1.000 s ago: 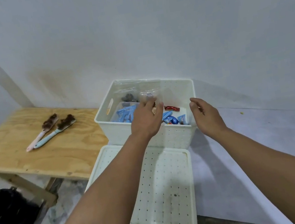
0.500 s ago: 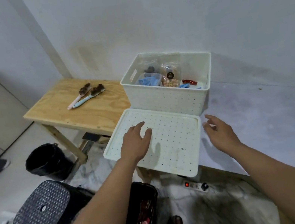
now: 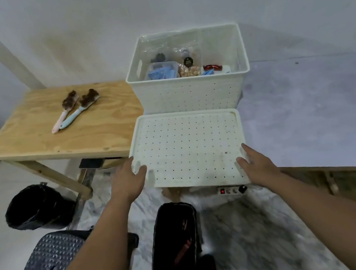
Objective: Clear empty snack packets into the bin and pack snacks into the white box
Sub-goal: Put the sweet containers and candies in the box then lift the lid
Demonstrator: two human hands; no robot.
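- Pale walls and a grey-white tabletop point(image 3: 310, 111) filled the upper and right parts of the frame, with a small plywood side table point(image 3: 37, 138) at centre left.
- At upper centre the white perforated plastic box point(image 3: 191, 92) stood open on the tabletop, and snack packets point(image 3: 184, 69) were seen inside it: blue wrappers in a clear tub, a clear bag of pale round snacks, and a red wrapper.
- Just in front of the box, at the centre of the frame, its flat white perforated lid point(image 3: 188, 147) lay with its near edge overhanging the tabletop.
- The lid's near left corner was gripped by the left hand point(image 3: 128, 184), fingers on top and curled over the rim.
- The near right corner was held by the right hand point(image 3: 256, 164), fingers bent against the edge; how the thumbs lay could not be told.
- Packing was judged to be nearly done, and the step in hand was taken to be closing the box.
- The next move was judged to call for a level lift of the lid and a carry towards the top of the frame until it sat squarely over the box's rim.
- A black lined bin point(image 3: 35, 207) stood at lower left, well apart from both hands.
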